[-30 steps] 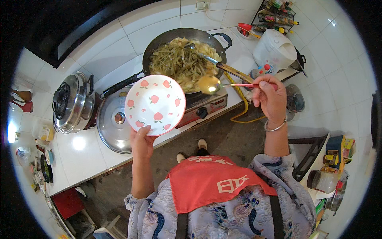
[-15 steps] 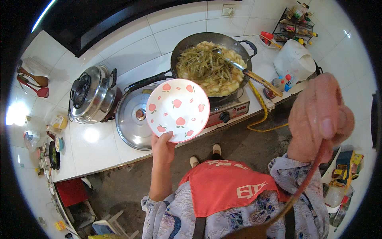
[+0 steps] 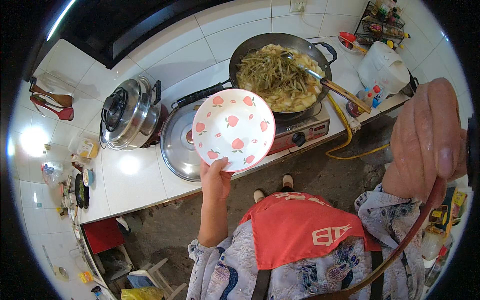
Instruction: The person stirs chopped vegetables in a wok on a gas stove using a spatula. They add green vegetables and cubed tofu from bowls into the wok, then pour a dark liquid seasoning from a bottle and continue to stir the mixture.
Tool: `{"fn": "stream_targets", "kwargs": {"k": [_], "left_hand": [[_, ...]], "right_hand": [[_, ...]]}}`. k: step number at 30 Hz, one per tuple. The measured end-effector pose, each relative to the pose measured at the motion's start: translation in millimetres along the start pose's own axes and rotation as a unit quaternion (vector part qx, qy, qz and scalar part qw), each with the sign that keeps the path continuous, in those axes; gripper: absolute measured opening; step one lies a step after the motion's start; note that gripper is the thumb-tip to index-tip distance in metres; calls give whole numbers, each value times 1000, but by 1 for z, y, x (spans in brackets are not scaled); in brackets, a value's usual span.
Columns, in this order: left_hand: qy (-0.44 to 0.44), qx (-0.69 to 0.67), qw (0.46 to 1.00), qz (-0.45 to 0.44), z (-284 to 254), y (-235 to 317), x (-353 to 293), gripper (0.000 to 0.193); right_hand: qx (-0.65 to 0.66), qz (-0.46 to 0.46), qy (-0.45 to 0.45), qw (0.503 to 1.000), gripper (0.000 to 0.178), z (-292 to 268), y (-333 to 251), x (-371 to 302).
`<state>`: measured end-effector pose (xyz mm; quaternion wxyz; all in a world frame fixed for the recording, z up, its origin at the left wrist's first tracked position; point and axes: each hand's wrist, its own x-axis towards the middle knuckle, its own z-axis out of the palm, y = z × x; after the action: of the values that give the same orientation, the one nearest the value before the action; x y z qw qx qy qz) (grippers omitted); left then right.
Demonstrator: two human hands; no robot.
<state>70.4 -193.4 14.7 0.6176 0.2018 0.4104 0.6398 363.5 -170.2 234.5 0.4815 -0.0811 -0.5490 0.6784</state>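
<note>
In my left hand (image 3: pixel 216 181) is a shallow white dish (image 3: pixel 219 131) with pink peaches and a pink rim, gripped at its near edge with the thumb on top. Nothing lies in the dish. My right hand (image 3: pixel 425 142) is raised close at the right, its fingers closed round the long brown handle of a wooden spoon (image 3: pixel 396 256). The spoon's other end runs down to the lower edge, mostly out of view. Beyond the dish, a dark wok (image 3: pixel 248 46) holds green strips and pale chunks (image 3: pixel 272 72) in broth. A wooden-handled ladle (image 3: pixel 346 93) leans in it.
The wok sits on a gas stove (image 3: pixel 315 131) with a yellow hose (image 3: pixel 345 141). Left of it are a metal lid (image 3: pixel 175 155) and a steel pot (image 3: pixel 135 117). A white appliance (image 3: pixel 385 67) and bottles (image 3: pixel 370 95) stand right. A red stool (image 3: pixel 103 236) is below the counter.
The whole view has shifted, with the counter things now farther right and slightly higher. My left hand still holds the dish and my right hand the spoon; the spoon's bowl has mostly slipped out of view.
</note>
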Motion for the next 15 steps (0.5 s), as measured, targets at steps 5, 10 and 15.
{"fn": "stream_targets", "kwargs": {"k": [5, 10, 15], "left_hand": [[10, -7, 1000, -8, 6, 3, -1, 57], [-24, 10, 999, -21, 5, 2, 1, 58], [-18, -3, 1000, -17, -3, 0, 0, 59]], "right_hand": [[-89, -43, 106, 989, 12, -10, 14, -1], [-198, 78, 244, 946, 14, -38, 83, -8], [-241, 65, 228, 941, 14, -45, 106, -15]]}}
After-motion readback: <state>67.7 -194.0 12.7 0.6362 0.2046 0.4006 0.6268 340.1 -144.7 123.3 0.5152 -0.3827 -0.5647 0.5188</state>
